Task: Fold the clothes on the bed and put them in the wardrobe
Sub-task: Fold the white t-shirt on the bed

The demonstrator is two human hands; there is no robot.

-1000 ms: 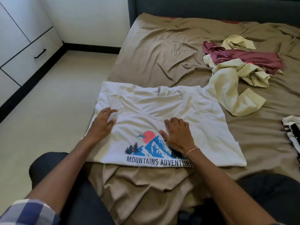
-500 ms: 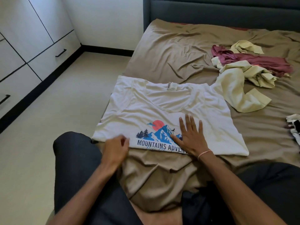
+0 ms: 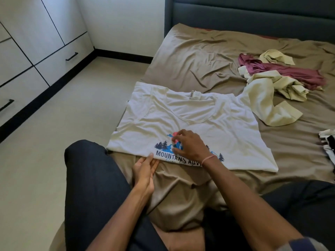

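A white T-shirt (image 3: 192, 122) with a blue mountain print lies folded flat near the bed's front left corner, collar away from me. My right hand (image 3: 190, 145) rests on the print, fingers loosely bent toward the left. My left hand (image 3: 145, 169) lies palm up at the shirt's near folded edge, straight fingertips touching under that edge. Farther back on the right lie a crumpled pale yellow garment (image 3: 266, 98) and a maroon garment (image 3: 290, 71). A black and white garment (image 3: 329, 142) shows at the right border.
The bed (image 3: 199, 57) has a wrinkled brown sheet and a dark headboard (image 3: 253, 13). White wardrobe (image 3: 32, 48) doors and drawers with black handles line the left wall. Pale floor (image 3: 63, 133) runs between wardrobe and bed. My dark-trousered knee (image 3: 90, 169) is against the bed's edge.
My left hand came off the shirt's left side and dropped to its near edge, turning palm up. My right hand slid left over the print. My view shifted left.
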